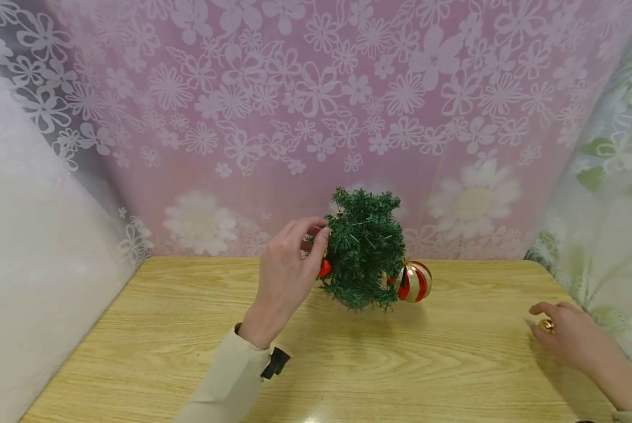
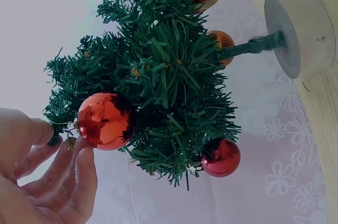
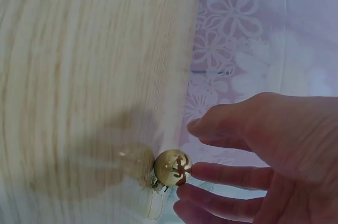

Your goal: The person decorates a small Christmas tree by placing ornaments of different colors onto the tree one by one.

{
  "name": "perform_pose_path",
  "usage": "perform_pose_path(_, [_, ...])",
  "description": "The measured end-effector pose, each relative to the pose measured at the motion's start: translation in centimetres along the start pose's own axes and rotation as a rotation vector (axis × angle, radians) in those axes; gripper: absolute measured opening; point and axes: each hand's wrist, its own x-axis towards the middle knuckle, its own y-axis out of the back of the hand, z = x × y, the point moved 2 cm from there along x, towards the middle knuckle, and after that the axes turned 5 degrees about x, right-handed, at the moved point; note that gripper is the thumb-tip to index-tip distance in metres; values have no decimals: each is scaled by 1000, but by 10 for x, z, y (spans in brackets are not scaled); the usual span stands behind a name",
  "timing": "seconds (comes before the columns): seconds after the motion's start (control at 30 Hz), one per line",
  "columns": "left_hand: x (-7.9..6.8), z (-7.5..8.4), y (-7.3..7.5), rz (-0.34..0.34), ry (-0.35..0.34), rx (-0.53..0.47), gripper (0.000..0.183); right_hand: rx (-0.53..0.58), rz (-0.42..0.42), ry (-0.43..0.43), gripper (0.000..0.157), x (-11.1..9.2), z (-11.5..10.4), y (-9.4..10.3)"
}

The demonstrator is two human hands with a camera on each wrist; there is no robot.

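Observation:
A small green artificial Christmas tree (image 1: 365,241) stands on the table. At its left side my left hand (image 1: 289,258) pinches a branch tip between thumb and fingers. Just beside the fingertips hangs a shiny red ball ornament (image 2: 105,121), with thin gold thread around its top. Far to the right, my right hand (image 1: 577,338) is at a small gold ball ornament (image 3: 171,167) on the tabletop. Its fingertips meet the ball's side, while the thumb (image 3: 216,121) stays apart from it.
A large red-and-gold striped ball (image 1: 416,282) hangs on the tree's right. Lower branches carry another red ball (image 2: 221,158) and a partly hidden orange-gold ball (image 2: 226,42). The tree's round wooden base (image 2: 314,36) rests on the wood-grain table (image 1: 189,329). Flowered curtains (image 1: 294,117) hang behind.

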Motion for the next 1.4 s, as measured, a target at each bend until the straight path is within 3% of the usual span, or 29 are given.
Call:
perform_pose_path(0.23, [2, -2, -1, -2, -2, -3, 22, -7, -62, 12, 22, 0, 5, -1])
perform_pose_path(0.53, [6, -7, -4, -21, 24, -32, 22, -8, -64, 37, 16, -2, 6, -3])
perform_pose_path(0.73, [9, -9, -7, -13, 25, -33, 22, 70, -35, 22, 15, -2, -6, 3])
perform_pose_path(0.83, [11, -10, -8, -12, 27, -36, 23, 127, 14, 22, 18, -2, -18, 10])
perform_pose_path(1.1, [12, -12, -9, -15, 33, -41, 24, 322, 264, 123, 22, -12, -60, 23])
perform_pose_path(1.4, [12, -10, -10, 18, 4, -59, 25, 515, 375, 246, 41, -23, -108, 43])
